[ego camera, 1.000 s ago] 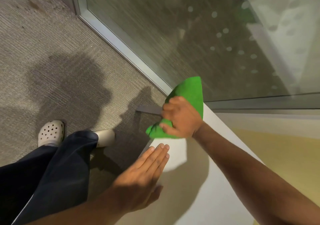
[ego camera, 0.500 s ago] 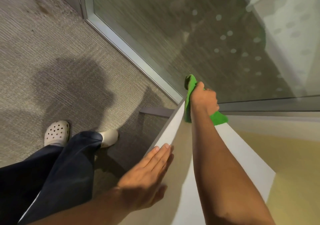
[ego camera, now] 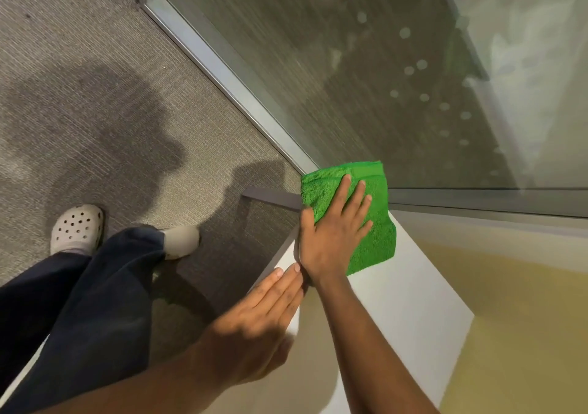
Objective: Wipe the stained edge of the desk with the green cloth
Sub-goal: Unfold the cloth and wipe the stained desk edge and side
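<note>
The green cloth [ego camera: 375,222] lies folded flat on the far corner of the white desk [ego camera: 410,305]. My right hand [ego camera: 334,235] presses down on it with the fingers spread, the thumb over the desk's left edge. My left hand [ego camera: 254,327] rests flat with fingers together on the left edge of the desk, its fingertips touching my right wrist. No stain can be made out on the edge.
A glass wall [ego camera: 381,79] with a metal frame [ego camera: 222,69] runs right behind the desk corner. Grey carpet [ego camera: 95,95] lies to the left, where my legs and pale clogs [ego camera: 78,229] stand. A dark bar [ego camera: 270,195] juts out below the corner.
My right hand drew the cloth back from the glass-side corner and now presses it flat with spread fingers. The left hand stayed on the edge.
</note>
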{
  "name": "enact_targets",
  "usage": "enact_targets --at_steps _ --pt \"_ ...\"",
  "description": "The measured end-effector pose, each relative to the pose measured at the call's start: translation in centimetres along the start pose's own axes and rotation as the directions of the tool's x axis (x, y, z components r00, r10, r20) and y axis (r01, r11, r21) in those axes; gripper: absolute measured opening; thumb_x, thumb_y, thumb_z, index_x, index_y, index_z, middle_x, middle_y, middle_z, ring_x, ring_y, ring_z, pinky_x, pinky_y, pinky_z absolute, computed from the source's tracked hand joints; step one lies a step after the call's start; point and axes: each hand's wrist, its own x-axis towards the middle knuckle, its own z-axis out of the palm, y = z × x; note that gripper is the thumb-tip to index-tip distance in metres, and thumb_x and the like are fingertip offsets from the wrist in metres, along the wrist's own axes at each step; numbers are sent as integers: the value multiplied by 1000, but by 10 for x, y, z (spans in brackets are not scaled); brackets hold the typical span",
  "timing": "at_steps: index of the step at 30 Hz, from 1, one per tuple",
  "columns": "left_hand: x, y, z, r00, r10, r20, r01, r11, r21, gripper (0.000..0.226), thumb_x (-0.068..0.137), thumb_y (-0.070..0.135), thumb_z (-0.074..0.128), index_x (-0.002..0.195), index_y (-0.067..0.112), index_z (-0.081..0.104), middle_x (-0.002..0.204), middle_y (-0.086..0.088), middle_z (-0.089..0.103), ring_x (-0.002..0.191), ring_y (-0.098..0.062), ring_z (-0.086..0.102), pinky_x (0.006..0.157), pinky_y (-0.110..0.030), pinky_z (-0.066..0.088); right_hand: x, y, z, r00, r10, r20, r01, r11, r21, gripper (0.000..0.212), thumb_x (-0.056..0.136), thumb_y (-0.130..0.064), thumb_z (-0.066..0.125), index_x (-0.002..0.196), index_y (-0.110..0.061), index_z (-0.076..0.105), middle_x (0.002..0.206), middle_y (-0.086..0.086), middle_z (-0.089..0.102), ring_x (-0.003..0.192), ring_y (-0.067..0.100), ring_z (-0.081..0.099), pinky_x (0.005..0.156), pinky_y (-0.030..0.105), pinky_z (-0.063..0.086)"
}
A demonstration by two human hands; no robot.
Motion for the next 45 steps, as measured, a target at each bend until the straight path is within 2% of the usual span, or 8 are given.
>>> enact_targets --at_steps 6,10,13,18,25,32,38,45 --pt "1 -2 3 1000 18 24 -20 998 51 85 104 35 54 167 -11 24 181 -27 18 169 -41 19 133 -55 32 46 -8 -10 998 18 -57 -17 1000 13 72 98 -47 52 164 -33 25 168 6 34 158 32 25 125 67 14" --pt "0 -4 9 996 22 92 -25 999 33 86 104 36 48 171 -7 16 183 -25 7 171 -38 9 138 -52 16 108 -13 -24 994 100 -41 -99 994 41 38 93 -47 50 116 -21 66 123 16 72 118 42 64 100 49 45" --pt "2 -6 8 993 37 109 -42 998 47 87 103 37 47 171 -6 15 183 -24 6 171 -39 7 140 -50 7 139 -7 -34 972 199 123 -209 975 80 53 85 -58 50 106 -14 71 120 20 74 112 43 69 94 44 51" --pt "5 -7 1 987 59 149 -75 992 106 90 101 41 53 169 -9 22 181 -28 11 170 -41 9 139 -51 5 153 24 -39 984 28 176 -91 928 362 48 91 -55 50 65 -14 53 78 3 60 83 25 59 75 37 43" --pt "6 -7 -6 986 67 152 -83 991 105 84 105 43 55 165 -11 31 179 -30 20 169 -43 17 134 -54 18 91 91 -29 998 12 -67 2 978 207 77 98 -71 19 97 -10 66 96 19 73 95 42 65 82 46 49" --pt "4 -4 -1 992 32 124 -40 997 64 82 107 38 48 168 -10 23 181 -29 13 170 -42 12 135 -57 27 95 50 -18 983 -101 -156 140 954 265 59 107 -59 26 102 -17 67 94 3 69 97 38 67 85 43 49" --pt "3 -4 1 993 27 117 -37 996 80 83 109 39 40 169 -11 14 181 -30 6 170 -42 7 136 -56 23 61 32 -15 736 -677 -21 675 732 95 47 112 -36 30 126 -18 71 136 -2 68 157 17 33 132 48 15" --pt "3 -2 -2 997 16 72 -22 997 79 79 106 38 46 166 -10 30 175 -29 32 166 -40 27 139 -51 19 17 48 -10 361 -910 203 928 372 17 58 111 -46 23 114 -19 74 114 2 71 124 31 61 128 50 23"
